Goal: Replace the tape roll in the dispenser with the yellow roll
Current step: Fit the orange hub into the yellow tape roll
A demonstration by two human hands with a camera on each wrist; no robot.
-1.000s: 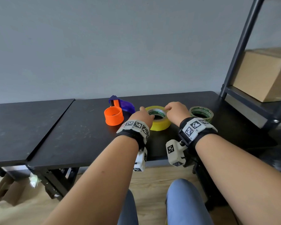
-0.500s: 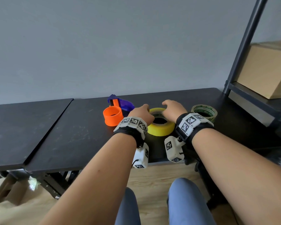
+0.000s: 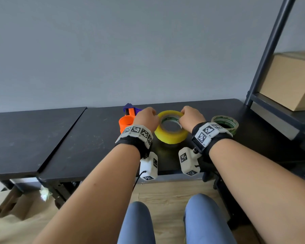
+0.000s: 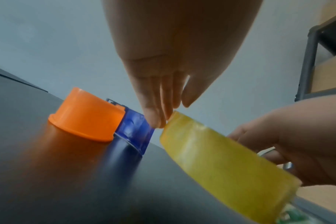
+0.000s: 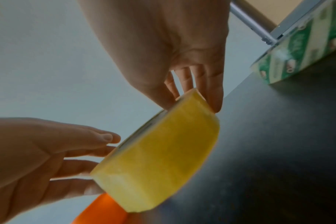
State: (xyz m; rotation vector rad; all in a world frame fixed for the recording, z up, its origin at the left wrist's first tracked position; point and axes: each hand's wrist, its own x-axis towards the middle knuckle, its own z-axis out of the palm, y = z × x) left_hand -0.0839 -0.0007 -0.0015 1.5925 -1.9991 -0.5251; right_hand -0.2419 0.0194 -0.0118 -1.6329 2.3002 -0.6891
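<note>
The yellow roll (image 3: 171, 136) hangs tilted just above the black table (image 3: 95, 138), its open core facing me. My left hand (image 3: 145, 118) holds its left rim, with fingertips (image 4: 157, 121) on the edge and the thumb over the top. My right hand (image 3: 188, 117) pinches the right rim, thumb at the core and fingers (image 5: 215, 97) on the outer wall of the yellow roll (image 5: 159, 159). The dispenser lies left of the roll: an orange hub (image 3: 126, 122) on a purple body (image 3: 129, 107). The hub (image 4: 86, 116) carries no tape.
A green-printed tape roll (image 3: 224, 123) lies flat right of my right wrist. A dark metal shelf post (image 3: 264, 59) rises at the right, with a cardboard box (image 3: 289, 80) on the shelf. A second black table (image 3: 25, 138) adjoins on the left.
The yellow roll lay flat on the table; both hands have gripped its rim and raised it, tilted toward me.
</note>
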